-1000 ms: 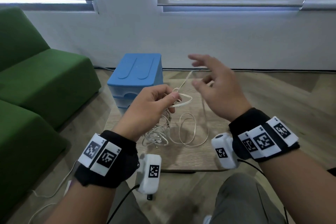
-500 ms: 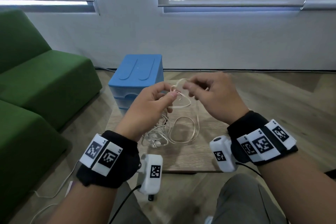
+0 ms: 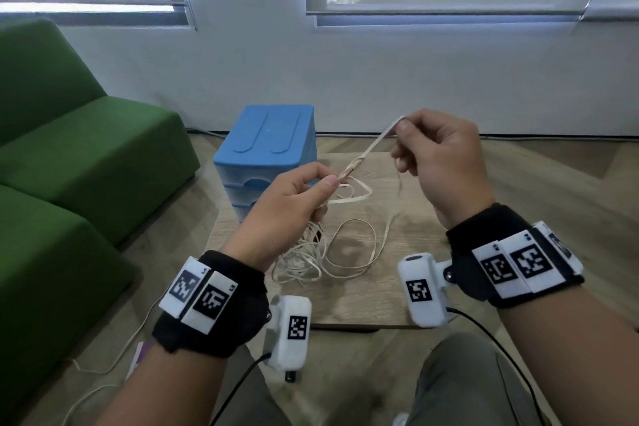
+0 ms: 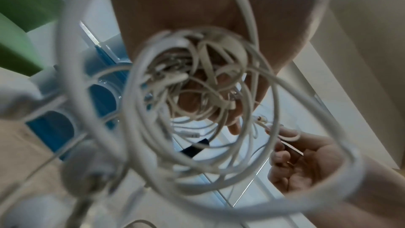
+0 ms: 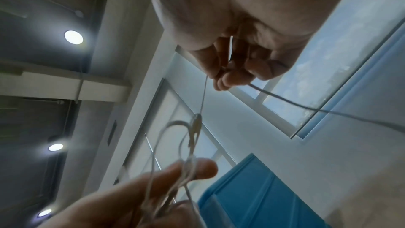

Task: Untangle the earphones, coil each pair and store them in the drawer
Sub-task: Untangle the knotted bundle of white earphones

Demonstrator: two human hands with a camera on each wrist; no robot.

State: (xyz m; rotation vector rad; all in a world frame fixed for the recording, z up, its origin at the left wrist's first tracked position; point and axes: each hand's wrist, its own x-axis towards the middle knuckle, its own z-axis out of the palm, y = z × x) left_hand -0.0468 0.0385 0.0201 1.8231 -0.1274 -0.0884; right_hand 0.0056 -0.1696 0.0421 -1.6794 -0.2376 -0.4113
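A tangle of white earphone cables (image 3: 304, 256) hangs from my left hand (image 3: 297, 197) down onto the small wooden table (image 3: 408, 290). That hand pinches the bundle near a cable junction. My right hand (image 3: 432, 152) is raised to the right and pinches one flat strand (image 3: 377, 142), drawn taut from the left hand's grip. The left wrist view is filled with blurred cable loops (image 4: 197, 103), with the right hand (image 4: 300, 162) behind them. In the right wrist view the strand (image 5: 203, 96) runs from my fingertips (image 5: 225, 79) down to the left hand (image 5: 153, 193). The blue drawer unit (image 3: 269, 145) stands behind, drawers closed.
A green sofa (image 3: 69, 166) fills the left side. A white wall and windows are behind the table. Another white cable (image 3: 103, 367) lies on the wooden floor at lower left. My knees are below the table's near edge.
My right hand closed onto a strand at the left hand, then pulled it up and to the right until it ran taut. The left hand stayed holding the tangle.
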